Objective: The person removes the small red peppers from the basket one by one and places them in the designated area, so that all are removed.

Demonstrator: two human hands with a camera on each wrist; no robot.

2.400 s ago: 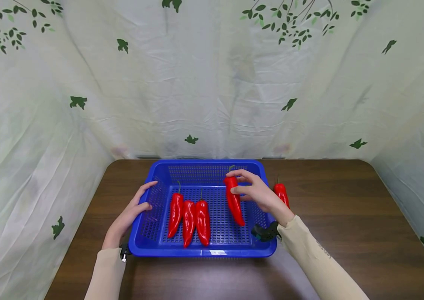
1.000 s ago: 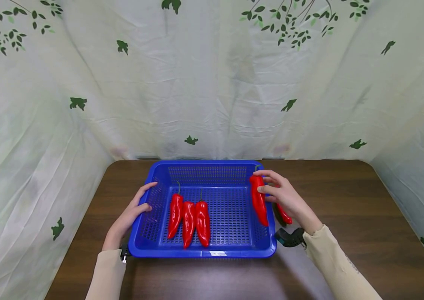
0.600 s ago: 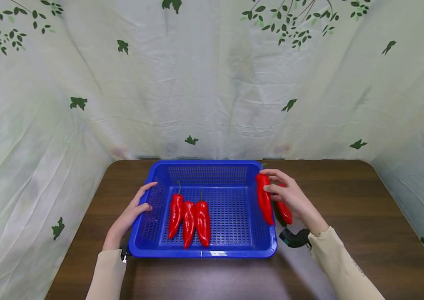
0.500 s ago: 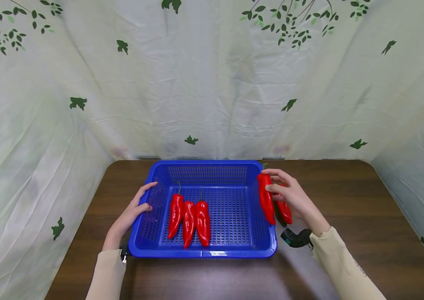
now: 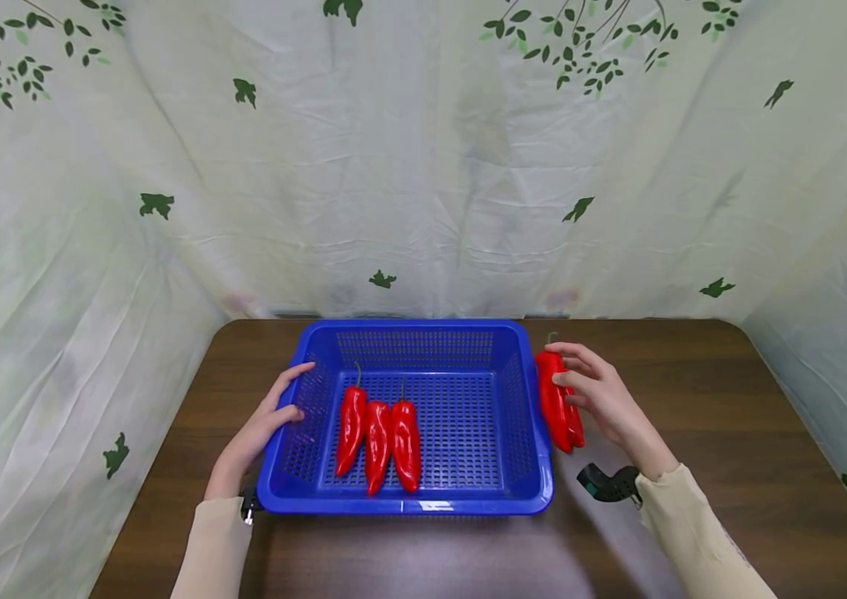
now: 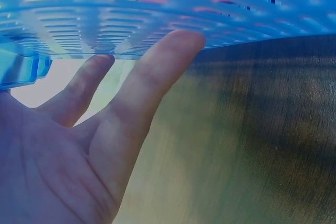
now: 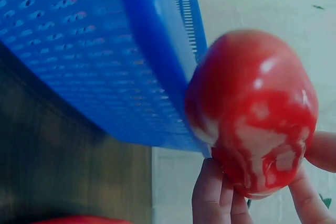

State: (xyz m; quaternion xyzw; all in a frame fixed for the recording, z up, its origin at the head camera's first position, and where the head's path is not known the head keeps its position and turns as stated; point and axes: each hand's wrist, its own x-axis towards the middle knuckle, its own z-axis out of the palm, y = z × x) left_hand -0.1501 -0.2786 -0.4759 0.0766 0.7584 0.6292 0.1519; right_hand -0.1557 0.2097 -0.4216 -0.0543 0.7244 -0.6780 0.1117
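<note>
My right hand (image 5: 601,395) is right of centre in the head view, its fingers slightly bent and parted just enough to pinch a red pepper (image 5: 550,399) between thumb and fingertips. I hold the pepper near its stem end, with the stem at the top and the tip toward the bottom of the frame. It is just outside the right wall of the blue basket (image 5: 349,506). In the right wrist view it looms large at centre right, my fingertips against it below and at the right; I cannot tell whether it touches the rim.

A second pepper (image 5: 577,428) lies on the tabletop (image 5: 708,416), partly hidden behind the one I hold.

My left hand (image 5: 262,426) is left of centre, holding the basket's left side. In the head view my thumb and a forefinger reach over the rim, well apart from each other; in the left wrist view, fairly straight fingers lie along the outside of the slotted wall.

Inside the basket, left of its middle, three more red peppers lie side by side: the left one (image 5: 351,428), the middle one (image 5: 377,449) and the right one (image 5: 405,445). A pale cloth (image 5: 423,166) with green leaf prints fills the upper frame.
</note>
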